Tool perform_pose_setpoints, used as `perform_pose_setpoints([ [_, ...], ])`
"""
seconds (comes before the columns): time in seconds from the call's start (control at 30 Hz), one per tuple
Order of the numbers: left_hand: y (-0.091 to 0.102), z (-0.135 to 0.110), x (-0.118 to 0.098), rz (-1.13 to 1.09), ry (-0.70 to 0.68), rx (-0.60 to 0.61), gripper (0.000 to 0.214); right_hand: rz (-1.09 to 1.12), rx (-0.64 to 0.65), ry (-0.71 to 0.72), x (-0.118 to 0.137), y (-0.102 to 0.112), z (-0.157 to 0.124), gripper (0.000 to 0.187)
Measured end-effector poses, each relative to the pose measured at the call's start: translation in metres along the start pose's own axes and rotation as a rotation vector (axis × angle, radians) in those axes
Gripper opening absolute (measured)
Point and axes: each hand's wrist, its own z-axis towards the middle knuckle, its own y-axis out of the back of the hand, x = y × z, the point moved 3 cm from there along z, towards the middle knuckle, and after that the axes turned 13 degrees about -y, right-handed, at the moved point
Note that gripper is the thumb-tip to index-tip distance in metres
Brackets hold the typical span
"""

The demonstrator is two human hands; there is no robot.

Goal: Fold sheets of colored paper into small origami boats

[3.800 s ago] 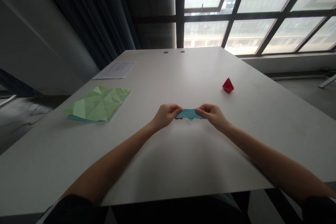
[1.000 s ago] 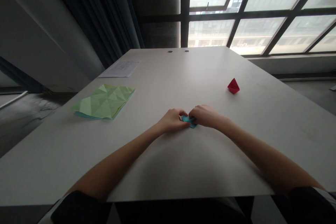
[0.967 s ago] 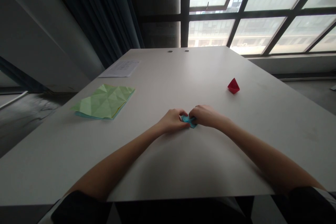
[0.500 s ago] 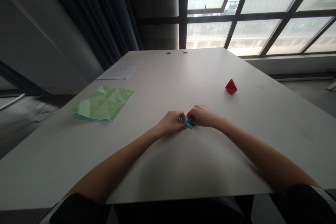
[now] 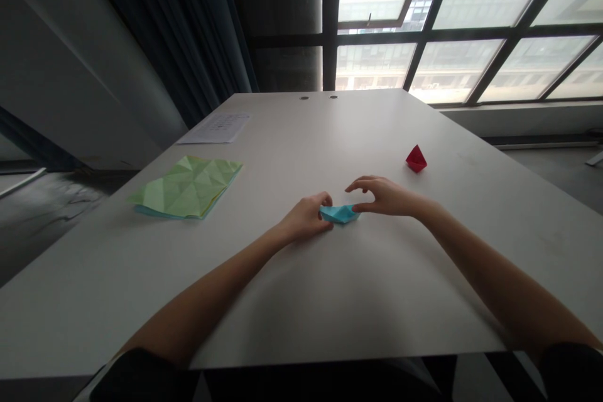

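A small folded blue paper boat [image 5: 340, 214] rests on the grey table [image 5: 330, 301] between my hands. My left hand [image 5: 305, 218] is curled, its fingertips pinching the boat's left end. My right hand [image 5: 384, 195] hovers at the boat's right end with fingers spread and curved; its thumb touches or nearly touches the paper. A folded red paper shape [image 5: 416, 159] sits further back to the right.
A stack of creased green and blue paper sheets [image 5: 188, 187] lies at the left of the table. A white printed sheet [image 5: 215, 128] lies further back left. Large windows stand behind the table's far edge.
Both hands were pinched close together over the crumpled blue paper. Now the right hand has lifted and spread, and the blue paper shows as an opened boat shape.
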Motion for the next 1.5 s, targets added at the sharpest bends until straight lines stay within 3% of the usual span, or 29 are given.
perform_pose_setpoints([
  [0.1,0.003,-0.001,0.002,0.004,0.023,0.005,0.047,0.065,-0.002,0.026,-0.01,-0.005,-0.006,0.04],
  [0.4,0.002,0.0,0.002,0.109,-0.099,-0.033,0.025,0.096,-0.166,0.101,-0.023,-0.03,-0.017,0.016],
  [0.6,0.003,0.0,0.002,0.164,-0.22,-0.057,0.041,0.022,-0.242,0.126,-0.02,-0.03,-0.025,0.017],
  [0.77,0.0,0.0,0.009,0.055,-0.186,-0.152,0.026,0.086,-0.24,0.076,-0.018,-0.03,-0.025,0.02],
  [1.0,-0.006,-0.002,0.008,0.093,-0.186,-0.138,0.018,0.157,-0.211,0.075,-0.017,-0.036,-0.022,0.018],
  [1.17,-0.007,-0.001,0.01,0.092,-0.14,-0.134,0.027,0.152,-0.173,0.047,-0.018,-0.039,-0.019,0.021],
  [1.5,-0.013,0.005,0.012,0.186,-0.13,-0.045,0.033,0.091,-0.22,-0.042,-0.014,-0.045,-0.014,0.023],
])
